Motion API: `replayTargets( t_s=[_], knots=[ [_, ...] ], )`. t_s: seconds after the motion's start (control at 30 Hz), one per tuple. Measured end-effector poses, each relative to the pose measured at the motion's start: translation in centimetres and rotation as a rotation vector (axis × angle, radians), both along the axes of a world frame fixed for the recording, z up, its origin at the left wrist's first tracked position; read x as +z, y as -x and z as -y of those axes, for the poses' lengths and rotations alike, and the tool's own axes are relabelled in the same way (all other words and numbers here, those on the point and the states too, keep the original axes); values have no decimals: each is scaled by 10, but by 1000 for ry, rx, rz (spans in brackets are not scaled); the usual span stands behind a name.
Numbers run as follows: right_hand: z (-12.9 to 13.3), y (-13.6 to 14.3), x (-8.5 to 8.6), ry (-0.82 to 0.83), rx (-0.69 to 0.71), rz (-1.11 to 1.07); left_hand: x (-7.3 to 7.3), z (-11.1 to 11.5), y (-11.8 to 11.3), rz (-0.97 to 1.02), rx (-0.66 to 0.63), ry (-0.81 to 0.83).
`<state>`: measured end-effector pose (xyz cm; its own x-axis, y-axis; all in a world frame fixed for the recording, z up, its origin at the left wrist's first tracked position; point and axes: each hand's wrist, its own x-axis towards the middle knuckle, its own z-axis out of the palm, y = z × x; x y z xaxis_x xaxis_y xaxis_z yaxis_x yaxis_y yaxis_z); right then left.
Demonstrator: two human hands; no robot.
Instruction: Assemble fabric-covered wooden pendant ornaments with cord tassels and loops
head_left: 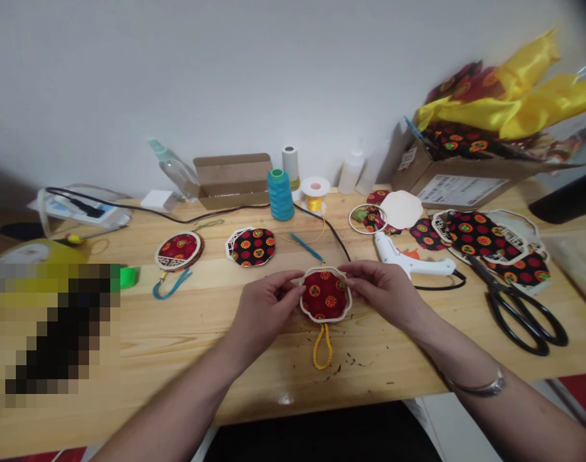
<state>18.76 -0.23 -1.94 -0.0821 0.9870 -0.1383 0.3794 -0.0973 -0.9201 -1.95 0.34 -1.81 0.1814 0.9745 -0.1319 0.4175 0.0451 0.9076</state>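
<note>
A scalloped ornament [324, 295] with dark red flowered fabric inside a pale wooden frame lies between my hands near the table's front. My left hand [273, 298] pinches its left edge between thumb and fingers. At the opposite edge, my right hand [382, 289] has its thumb and fingers closed on the rim. A braided yellow loop [322, 350] hangs from the side facing me. From the far side a short yellow cord joins a teal strip [306, 246]. Dark scraps [350, 360] are scattered just right of the loop.
A white glue gun [413, 258] with its black cable and large black scissors [521, 308] lie on the right. Finished-looking ornaments [180, 250] sit left. A teal thread cone [280, 196] stands behind. At the back right, a cardboard box [459, 186] overflows with fabric.
</note>
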Motion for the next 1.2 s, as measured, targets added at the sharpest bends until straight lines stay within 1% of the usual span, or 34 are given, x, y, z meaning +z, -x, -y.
replayTargets(
  t_s=[0.1,0.17,0.3,0.47,0.57,0.83,1.2],
  knots=[
    [0,-1,0,-64,19,97,-3,-1,1,-34,0,-28],
    [0,-1,0,-78,30,137,-3,-2,1,-46,-3,-45],
    [0,-2,-2,-119,47,192,-2,-2,0,-64,-24,-74],
    [1,-3,-6,-192,44,239,-6,-1,2,-85,-54,-137],
    [2,-2,-6,-190,46,260,-7,-2,2,-121,-57,-182],
    [4,0,-1,-122,77,244,-6,-3,2,-170,-59,-216],
    [5,-1,-5,-144,98,258,-5,-3,0,-233,-74,-246]
  ],
)
